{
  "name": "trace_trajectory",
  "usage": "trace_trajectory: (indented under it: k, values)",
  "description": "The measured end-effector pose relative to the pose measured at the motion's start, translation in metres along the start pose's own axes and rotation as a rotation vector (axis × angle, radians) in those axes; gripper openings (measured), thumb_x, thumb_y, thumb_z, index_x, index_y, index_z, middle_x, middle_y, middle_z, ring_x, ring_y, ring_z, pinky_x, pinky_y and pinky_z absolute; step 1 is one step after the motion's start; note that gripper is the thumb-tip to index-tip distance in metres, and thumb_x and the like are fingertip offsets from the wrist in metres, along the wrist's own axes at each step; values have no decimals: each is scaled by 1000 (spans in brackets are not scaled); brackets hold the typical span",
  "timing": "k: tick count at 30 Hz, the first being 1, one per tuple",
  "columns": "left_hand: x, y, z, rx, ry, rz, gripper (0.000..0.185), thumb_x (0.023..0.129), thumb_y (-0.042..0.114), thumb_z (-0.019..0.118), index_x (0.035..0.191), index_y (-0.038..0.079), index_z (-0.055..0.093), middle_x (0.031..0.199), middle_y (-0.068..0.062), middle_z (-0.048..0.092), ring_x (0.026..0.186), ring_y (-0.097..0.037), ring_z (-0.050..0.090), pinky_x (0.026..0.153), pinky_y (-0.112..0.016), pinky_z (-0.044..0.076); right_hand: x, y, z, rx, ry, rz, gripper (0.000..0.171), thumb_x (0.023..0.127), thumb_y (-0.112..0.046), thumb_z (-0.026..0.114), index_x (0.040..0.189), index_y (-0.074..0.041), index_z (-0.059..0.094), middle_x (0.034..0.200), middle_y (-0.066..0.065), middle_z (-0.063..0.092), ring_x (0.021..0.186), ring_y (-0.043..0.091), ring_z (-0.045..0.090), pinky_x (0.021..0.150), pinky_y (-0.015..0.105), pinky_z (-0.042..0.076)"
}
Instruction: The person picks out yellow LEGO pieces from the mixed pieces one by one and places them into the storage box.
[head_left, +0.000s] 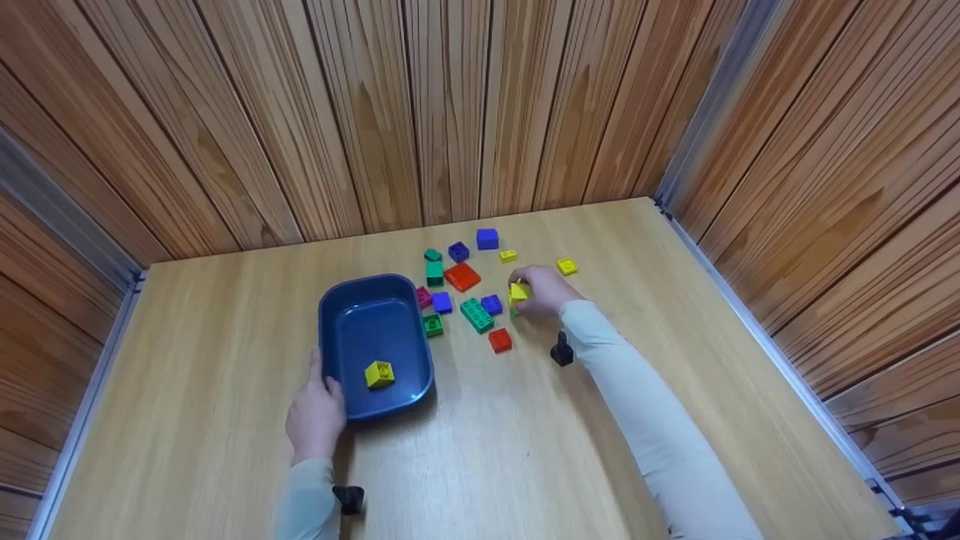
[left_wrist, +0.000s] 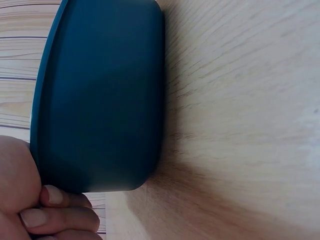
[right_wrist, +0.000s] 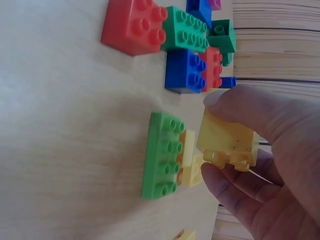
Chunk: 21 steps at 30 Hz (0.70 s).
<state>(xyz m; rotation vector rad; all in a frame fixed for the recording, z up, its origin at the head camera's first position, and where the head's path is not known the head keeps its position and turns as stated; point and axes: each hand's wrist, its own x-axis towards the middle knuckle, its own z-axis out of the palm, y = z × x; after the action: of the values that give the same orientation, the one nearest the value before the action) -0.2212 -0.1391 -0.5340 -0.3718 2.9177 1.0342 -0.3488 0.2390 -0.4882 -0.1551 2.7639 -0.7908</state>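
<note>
A small recording booth: wood-plank walls (head_left: 450,112) with metal corner trim close in 3 sides of a pale wooden table (head_left: 675,390) strewn with toy bricks (head_left: 477,314).

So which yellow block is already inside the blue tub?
The yellow block lying alone in the blue tub. The other yellow ones are on the table or in the right hand.

A light wooden table (head_left: 675,420) sits in a corner. Brown wooden walls (head_left: 375,112) with long boards stand on three sides. Grey metal strips (head_left: 780,352) run along the table's edges.
</note>
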Motion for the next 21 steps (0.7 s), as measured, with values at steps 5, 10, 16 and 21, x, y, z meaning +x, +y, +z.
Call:
trace_trajectory:
  k: [5,10,16,21]
  values:
    - [0,1,-1,-6,-12,-19,60,102,22,40,155,17,12,62,-9,48,49,-23,46,52,-33,37,2,-11,3,2,-3,-4,44,83,-13,74,125,-12,61,122,3,58,111,23,51,100,44,38]
    - [1,3,-2,-5,-18,-18,61,102,22,40,155,18,10,63,-9,48,50,-23,47,53,-33,37,5,-20,6,-19,-10,-28,44,83,-14,75,125,-12,61,122,4,58,110,23,52,99,43,40]
    - [1,3,-1,3,-15,-8,62,102,22,40,155,19,10,61,-8,48,49,-23,46,52,-33,36,8,-32,11,-28,-30,-38,47,83,-14,75,127,-11,60,122,5,59,107,23,53,98,42,41]
    - [-1,0,-2,16,8,14,61,101,21,40,155,16,13,58,-8,45,48,-23,44,50,-33,34,11,-42,15,-43,-37,-56,47,83,-16,75,127,-11,60,119,5,59,105,22,54,97,42,42]
